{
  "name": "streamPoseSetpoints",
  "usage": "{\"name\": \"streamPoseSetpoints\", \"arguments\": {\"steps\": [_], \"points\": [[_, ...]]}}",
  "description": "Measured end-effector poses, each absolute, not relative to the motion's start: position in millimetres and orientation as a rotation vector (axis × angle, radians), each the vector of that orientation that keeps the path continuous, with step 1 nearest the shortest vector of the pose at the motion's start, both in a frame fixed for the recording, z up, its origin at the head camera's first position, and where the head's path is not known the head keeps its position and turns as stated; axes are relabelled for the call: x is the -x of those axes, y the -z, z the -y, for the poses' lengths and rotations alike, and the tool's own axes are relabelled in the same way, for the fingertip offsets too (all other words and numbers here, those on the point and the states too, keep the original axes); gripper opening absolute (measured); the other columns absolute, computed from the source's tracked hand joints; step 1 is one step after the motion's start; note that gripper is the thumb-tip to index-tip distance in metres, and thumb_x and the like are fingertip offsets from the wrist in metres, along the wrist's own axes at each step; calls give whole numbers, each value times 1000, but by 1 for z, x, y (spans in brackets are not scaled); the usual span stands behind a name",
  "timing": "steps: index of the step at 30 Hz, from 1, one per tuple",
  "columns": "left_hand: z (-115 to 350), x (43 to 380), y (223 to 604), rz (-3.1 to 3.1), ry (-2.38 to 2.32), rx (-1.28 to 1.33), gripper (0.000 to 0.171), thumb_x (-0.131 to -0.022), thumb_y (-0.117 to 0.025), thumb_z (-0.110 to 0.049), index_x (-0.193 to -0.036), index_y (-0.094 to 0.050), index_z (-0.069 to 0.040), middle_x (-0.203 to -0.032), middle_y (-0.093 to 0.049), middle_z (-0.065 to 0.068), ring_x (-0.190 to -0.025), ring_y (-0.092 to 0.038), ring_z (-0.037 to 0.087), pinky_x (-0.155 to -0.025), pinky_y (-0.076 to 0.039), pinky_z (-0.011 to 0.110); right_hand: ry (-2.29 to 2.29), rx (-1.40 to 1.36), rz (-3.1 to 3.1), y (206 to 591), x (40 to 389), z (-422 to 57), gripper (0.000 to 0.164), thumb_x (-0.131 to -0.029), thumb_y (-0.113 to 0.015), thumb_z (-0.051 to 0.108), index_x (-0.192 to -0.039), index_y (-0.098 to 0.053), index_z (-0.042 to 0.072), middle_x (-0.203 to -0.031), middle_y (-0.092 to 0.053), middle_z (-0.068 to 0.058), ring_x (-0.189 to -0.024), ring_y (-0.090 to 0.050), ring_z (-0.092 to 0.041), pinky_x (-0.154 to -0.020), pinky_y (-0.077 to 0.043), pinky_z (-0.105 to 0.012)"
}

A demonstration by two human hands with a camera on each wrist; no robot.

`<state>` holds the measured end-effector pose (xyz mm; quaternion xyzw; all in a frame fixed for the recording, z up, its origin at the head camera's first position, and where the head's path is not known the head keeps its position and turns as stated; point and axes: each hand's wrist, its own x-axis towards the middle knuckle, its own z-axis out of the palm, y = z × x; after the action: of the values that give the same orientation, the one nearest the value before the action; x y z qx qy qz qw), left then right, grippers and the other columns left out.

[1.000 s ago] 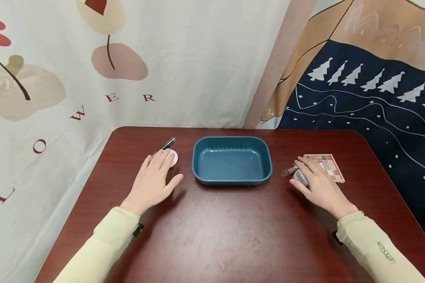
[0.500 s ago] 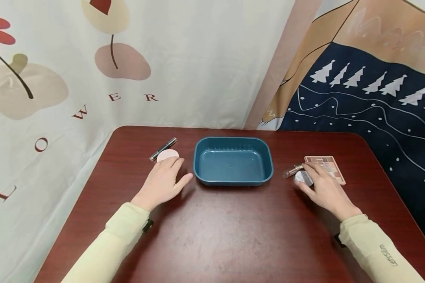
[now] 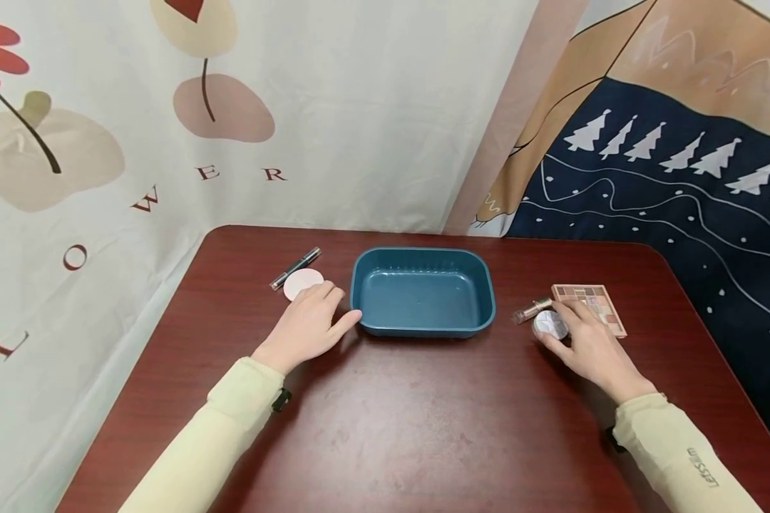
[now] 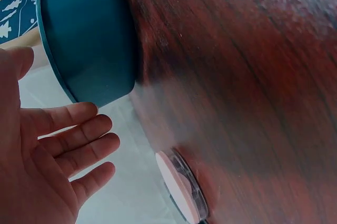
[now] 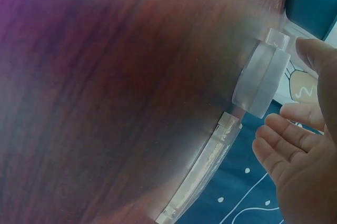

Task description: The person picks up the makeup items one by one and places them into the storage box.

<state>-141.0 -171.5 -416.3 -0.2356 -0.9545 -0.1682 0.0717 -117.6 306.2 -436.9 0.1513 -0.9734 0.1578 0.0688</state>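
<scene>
My left hand [image 3: 309, 324] hovers between a round pink compact [image 3: 303, 282] and the left end of a blue-green basin [image 3: 421, 332], fingers loosely extended and holding nothing. In the left wrist view, the compact [image 4: 180, 188] lies apart from the fingers, showing a clear base. Over on the right, my right hand [image 3: 593, 350] has its thumb and fingers spread about a small round jar [image 3: 550, 325]. The right wrist view shows a gap between the fingers and the jar [image 5: 261, 79]. Beside the jar lie a clear-capped lipstick tube [image 3: 531, 311] and an eyeshadow palette [image 3: 592, 303], partly covered by the hand.
A dark slim pen-like tube [image 3: 295, 268] lies behind the compact. Everything stands on a reddish-brown table [image 3: 417, 413]. A white printed curtain [image 3: 359, 128] hangs along the back edge, and a dark blue tree-patterned cloth [image 3: 667, 185] on the right.
My left hand has moved right and toward me, off the compact and over to the basin's left end, uncovering the pen-like tube. The right hand has shifted slightly, leaving more of the jar visible.
</scene>
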Motion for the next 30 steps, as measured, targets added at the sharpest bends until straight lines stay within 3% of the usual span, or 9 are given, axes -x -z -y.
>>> {"name": "streamPoseSetpoints", "arguments": {"steps": [12, 20, 30], "points": [[166, 143, 421, 2920, 555, 666, 38, -102, -60, -43, -96, -61, -5, -94, -55, 6, -89, -53, 25, -89, -44, 45, -455, -475, 2871, 444, 119, -308, 71, -84, -85, 24, -137, -55, -12, -129, -55, -35, -116, -53, -52, -92, -47, -70], [168, 146, 425, 2934, 618, 655, 41, -103, -59, -46, -104, -63, -5, -100, -58, 7, -93, -53, 25, -90, -46, 43, -456, -457, 2876, 446, 120, -306, 69, -83, -84, 20, -136, -55, -13, -129, -55, -37, -117, -52, -54, -94, -46, -71], [171, 147, 430, 2968, 739, 646, 46, -102, -59, -49, -115, -64, -5, -109, -60, 7, -101, -55, 23, -93, -49, 41, -456, -448, 2868, 449, 122, -305, 59, -81, -83, 16, -128, -60, -11, -118, -59, -34, -107, -55, -50, -86, -48, -67]]}}
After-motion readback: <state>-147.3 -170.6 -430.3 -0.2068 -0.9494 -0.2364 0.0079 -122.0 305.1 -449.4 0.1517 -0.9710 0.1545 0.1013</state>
